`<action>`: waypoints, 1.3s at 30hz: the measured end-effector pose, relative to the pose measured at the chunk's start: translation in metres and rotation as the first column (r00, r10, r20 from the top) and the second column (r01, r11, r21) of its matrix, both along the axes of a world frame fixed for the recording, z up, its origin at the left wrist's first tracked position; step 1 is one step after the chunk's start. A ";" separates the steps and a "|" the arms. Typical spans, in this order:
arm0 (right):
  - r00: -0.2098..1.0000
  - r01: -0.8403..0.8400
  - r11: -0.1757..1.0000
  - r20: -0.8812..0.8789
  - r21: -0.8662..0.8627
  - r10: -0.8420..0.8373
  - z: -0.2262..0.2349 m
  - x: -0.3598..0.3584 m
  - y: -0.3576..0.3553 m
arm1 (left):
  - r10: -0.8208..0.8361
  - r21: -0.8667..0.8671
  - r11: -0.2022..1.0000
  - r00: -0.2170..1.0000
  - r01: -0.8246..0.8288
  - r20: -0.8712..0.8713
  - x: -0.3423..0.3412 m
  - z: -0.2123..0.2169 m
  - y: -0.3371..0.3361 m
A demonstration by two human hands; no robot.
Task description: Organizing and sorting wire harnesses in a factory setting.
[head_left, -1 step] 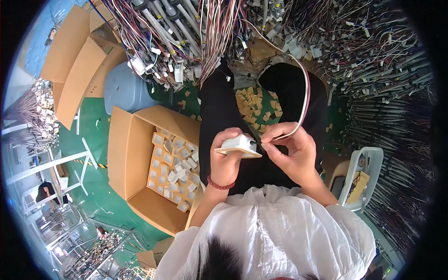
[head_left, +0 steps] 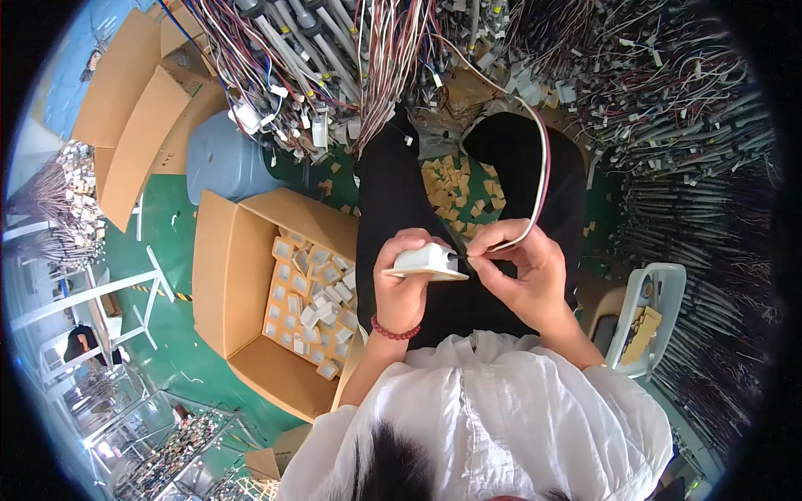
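White plastic part (head_left: pixel 424 260) above open carton (head_left: pixel 251 284)

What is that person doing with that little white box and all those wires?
A seated person holds a small white plastic housing in the left hand. The right hand pinches the end of a thin wire bundle right at the housing's edge; the bundle loops up and away over the lap. To the person's left, an open cardboard box on the green floor holds many similar white pieces. Masses of hanging wires fill the space ahead.
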State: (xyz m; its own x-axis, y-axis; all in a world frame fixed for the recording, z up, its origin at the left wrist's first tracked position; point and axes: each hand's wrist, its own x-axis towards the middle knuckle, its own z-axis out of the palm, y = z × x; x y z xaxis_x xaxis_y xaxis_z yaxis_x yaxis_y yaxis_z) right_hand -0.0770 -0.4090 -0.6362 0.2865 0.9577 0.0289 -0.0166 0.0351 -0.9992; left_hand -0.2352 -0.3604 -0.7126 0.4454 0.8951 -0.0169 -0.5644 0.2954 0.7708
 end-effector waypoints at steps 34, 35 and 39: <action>0.979 -0.175 0.980 -0.118 -0.091 0.164 -0.015 0.020 0.007 | 0.007 0.366 0.912 0.883 0.187 -0.468 -0.004 0.025 0.012; 0.980 -0.173 0.981 -0.117 -0.091 0.162 -0.017 0.020 0.006 | -0.058 0.175 0.976 0.932 0.128 -0.359 -0.003 0.020 0.008; 0.903 -0.092 0.985 -0.430 -0.143 0.022 -0.036 0.019 0.005 | -0.094 -0.161 0.984 0.986 0.072 -0.136 0.002 0.010 0.002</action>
